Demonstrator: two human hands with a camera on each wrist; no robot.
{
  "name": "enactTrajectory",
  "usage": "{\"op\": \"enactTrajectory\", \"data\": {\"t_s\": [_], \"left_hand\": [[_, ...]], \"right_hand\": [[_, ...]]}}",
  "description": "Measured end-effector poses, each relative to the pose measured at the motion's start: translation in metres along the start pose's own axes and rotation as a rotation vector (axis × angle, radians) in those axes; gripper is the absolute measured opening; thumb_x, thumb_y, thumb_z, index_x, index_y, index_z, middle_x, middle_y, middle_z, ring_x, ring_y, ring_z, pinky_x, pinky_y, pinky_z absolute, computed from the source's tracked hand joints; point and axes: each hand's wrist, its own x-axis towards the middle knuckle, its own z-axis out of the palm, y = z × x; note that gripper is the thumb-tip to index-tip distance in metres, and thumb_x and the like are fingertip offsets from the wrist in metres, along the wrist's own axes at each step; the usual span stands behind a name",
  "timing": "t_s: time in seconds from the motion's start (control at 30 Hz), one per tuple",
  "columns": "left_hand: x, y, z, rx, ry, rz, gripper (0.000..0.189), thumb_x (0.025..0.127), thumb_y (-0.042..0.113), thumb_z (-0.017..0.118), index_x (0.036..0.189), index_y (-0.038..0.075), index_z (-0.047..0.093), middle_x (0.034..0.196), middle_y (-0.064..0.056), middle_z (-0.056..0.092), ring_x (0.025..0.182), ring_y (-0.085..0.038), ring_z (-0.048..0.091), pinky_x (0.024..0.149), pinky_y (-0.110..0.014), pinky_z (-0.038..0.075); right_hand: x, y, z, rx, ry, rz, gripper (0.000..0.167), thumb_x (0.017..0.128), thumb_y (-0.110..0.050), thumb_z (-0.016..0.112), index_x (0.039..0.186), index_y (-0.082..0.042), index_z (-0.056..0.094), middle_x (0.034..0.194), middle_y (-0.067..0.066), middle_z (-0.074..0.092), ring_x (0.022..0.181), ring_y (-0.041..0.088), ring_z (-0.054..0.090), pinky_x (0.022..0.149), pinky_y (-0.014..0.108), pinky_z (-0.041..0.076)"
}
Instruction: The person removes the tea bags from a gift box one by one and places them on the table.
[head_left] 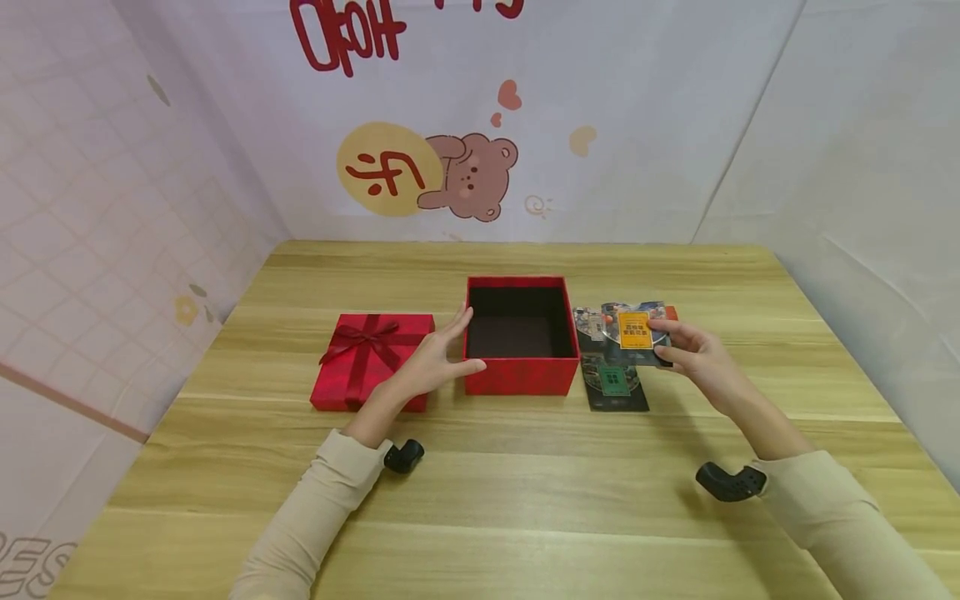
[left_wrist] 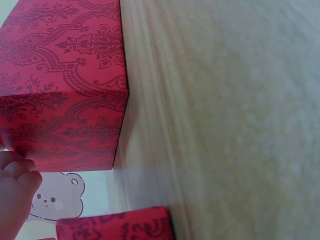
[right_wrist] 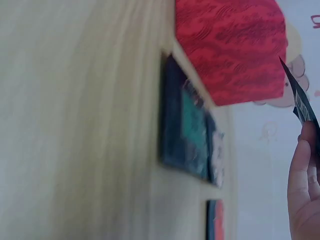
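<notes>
A red patterned gift box (head_left: 521, 377) with a dark interior stands without its lid in the middle of the table. My left hand (head_left: 433, 360) rests against its left side, thumb apart from the fairly straight fingers; in the left wrist view, fingers (left_wrist: 17, 172) touch the patterned wall. My right hand (head_left: 701, 362) pinches the right edge of a dark packet with a yellow label (head_left: 635, 330), raised above the table to the right of the box. Beneath it lie a dark packet with a green label (head_left: 615, 385) and one with a pale label (head_left: 592, 321), partly covered.
The red lid (head_left: 337, 379) with a dark red ribbon bow lies left of the box, partly behind my left arm. An orange-red edge (head_left: 671, 312) of another item shows behind the raised packet. A printed cloth (head_left: 622, 167) hangs behind the wooden table (head_left: 525, 500).
</notes>
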Motion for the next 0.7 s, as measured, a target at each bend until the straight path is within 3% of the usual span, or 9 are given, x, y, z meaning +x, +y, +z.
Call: {"op": "enactTrajectory", "data": {"t_s": [0.17, 0.3, 0.4, 0.5, 0.57, 0.7], "left_hand": [[0.000, 0.001, 0.000, -0.002, 0.000, -0.002, 0.086, 0.083, 0.028, 0.067, 0.147, 0.009, 0.013, 0.153, -0.007, 0.004, 0.138, -0.027, 0.013, 0.104, -0.047, 0.028], [0.000, -0.001, 0.001, -0.004, 0.006, -0.004, 0.085, 0.083, 0.028, 0.067, 0.147, 0.009, 0.014, 0.153, -0.006, 0.005, 0.138, -0.026, 0.015, 0.104, -0.047, 0.028], [0.001, -0.003, 0.001, -0.005, 0.009, 0.004, 0.085, 0.083, 0.029, 0.067, 0.147, 0.008, 0.015, 0.153, -0.006, 0.006, 0.138, -0.026, 0.015, 0.105, -0.047, 0.027], [0.001, -0.004, 0.001, -0.011, 0.010, 0.013, 0.085, 0.083, 0.029, 0.067, 0.146, 0.007, 0.015, 0.153, -0.006, 0.006, 0.138, -0.026, 0.015, 0.105, -0.048, 0.026], [0.001, -0.004, 0.001, -0.012, 0.010, 0.016, 0.085, 0.083, 0.029, 0.067, 0.146, 0.006, 0.015, 0.153, -0.007, 0.006, 0.138, -0.027, 0.015, 0.105, -0.048, 0.027], [0.000, -0.004, 0.001, -0.009, 0.010, 0.014, 0.085, 0.083, 0.028, 0.067, 0.146, 0.006, 0.015, 0.153, -0.007, 0.006, 0.138, -0.027, 0.015, 0.104, -0.048, 0.027]], "right_hand": [[-0.006, 0.013, -0.010, -0.039, -0.007, 0.027, 0.050, 0.093, -0.017, 0.052, 0.139, -0.006, 0.036, 0.116, -0.014, 0.044, 0.098, -0.007, 0.051, 0.078, 0.016, 0.047], [-0.012, 0.023, -0.019, -0.105, -0.002, 0.046, 0.048, 0.094, -0.021, 0.051, 0.138, -0.009, 0.037, 0.133, 0.007, 0.039, 0.102, -0.008, 0.047, 0.079, 0.018, 0.046], [-0.018, 0.029, -0.026, -0.144, -0.010, 0.073, 0.046, 0.095, -0.023, 0.050, 0.137, -0.011, 0.037, 0.145, 0.023, 0.021, 0.121, 0.011, 0.040, 0.093, 0.038, 0.042], [-0.024, 0.036, -0.032, -0.164, -0.013, 0.100, 0.045, 0.094, -0.023, 0.050, 0.136, -0.010, 0.038, 0.146, 0.026, 0.016, 0.128, 0.025, 0.030, 0.097, 0.059, 0.029], [-0.027, 0.040, -0.036, -0.190, -0.016, 0.105, 0.045, 0.094, -0.023, 0.051, 0.135, -0.008, 0.038, 0.144, 0.025, 0.020, 0.124, 0.014, 0.036, 0.094, 0.059, 0.032], [-0.032, 0.047, -0.041, -0.244, -0.029, 0.083, 0.046, 0.094, -0.015, 0.049, 0.134, 0.003, 0.036, 0.138, 0.026, 0.029, 0.098, -0.013, 0.042, 0.083, 0.035, 0.045]]}}
